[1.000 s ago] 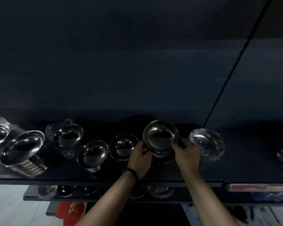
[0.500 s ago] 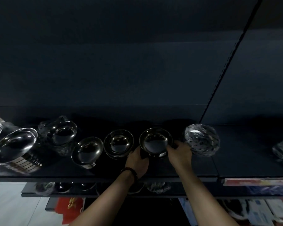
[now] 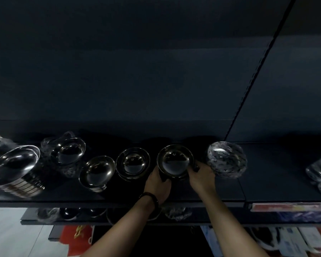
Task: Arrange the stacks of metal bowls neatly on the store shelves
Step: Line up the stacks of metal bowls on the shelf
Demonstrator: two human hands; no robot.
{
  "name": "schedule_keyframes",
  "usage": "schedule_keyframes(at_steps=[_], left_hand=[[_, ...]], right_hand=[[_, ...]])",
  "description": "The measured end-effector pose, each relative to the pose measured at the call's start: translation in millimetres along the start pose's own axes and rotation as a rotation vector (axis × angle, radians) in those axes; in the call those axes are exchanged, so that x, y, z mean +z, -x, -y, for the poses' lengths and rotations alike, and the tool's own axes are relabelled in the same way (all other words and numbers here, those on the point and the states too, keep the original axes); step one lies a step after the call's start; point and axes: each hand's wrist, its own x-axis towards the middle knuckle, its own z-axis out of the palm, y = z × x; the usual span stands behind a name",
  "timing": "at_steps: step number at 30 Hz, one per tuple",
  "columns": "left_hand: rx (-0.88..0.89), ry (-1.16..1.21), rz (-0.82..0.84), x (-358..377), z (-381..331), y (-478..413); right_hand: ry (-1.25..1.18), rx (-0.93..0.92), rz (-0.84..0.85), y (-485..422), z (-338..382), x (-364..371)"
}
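At centre frame, a small stack of metal bowls on the dark shelf is clasped between the left hand and right hand. The wrapped bowl stack just beside could be knocked by a rightward shove.
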Motion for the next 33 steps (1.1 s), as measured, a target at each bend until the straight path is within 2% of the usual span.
schedule_keyframes(at_steps=[5, 11, 15, 18, 23, 27, 33], left_hand=[[0.018, 0.017, -0.030, -3.0, 2.1, 5.7], [0.037, -0.095, -0.093, -4.9, 28.0, 26.0], [0.049, -0.265, -0.019, -7.9, 55.3, 41.7], [0.034, -0.338, 0.029, -8.3, 75.8, 56.6], [-0.024, -0.451, 0.103, -12.5, 101.3, 82.9], [-0.073, -0.519, 0.217, -26.4, 120.2, 96.3], [-0.025, -0.598, 0.349, -61.1, 167.0, 105.2]], right_hand=[[-0.080, 0.028, 0.024, 5.4, -3.7, -1.2], [-0.140, 0.092, -0.059, 44.9, -8.6, -1.8], [-0.079, -0.041, 0.170, 77.1, -30.3, 1.6], [0.012, -0.046, 0.422, 93.7, -47.7, 11.3], [0.237, -0.071, 0.661, 112.1, -73.8, 32.0], [0.342, 0.006, 0.744, 125.3, -77.7, 38.7], [0.319, 0.189, 0.706, 171.2, -70.3, 54.9]])
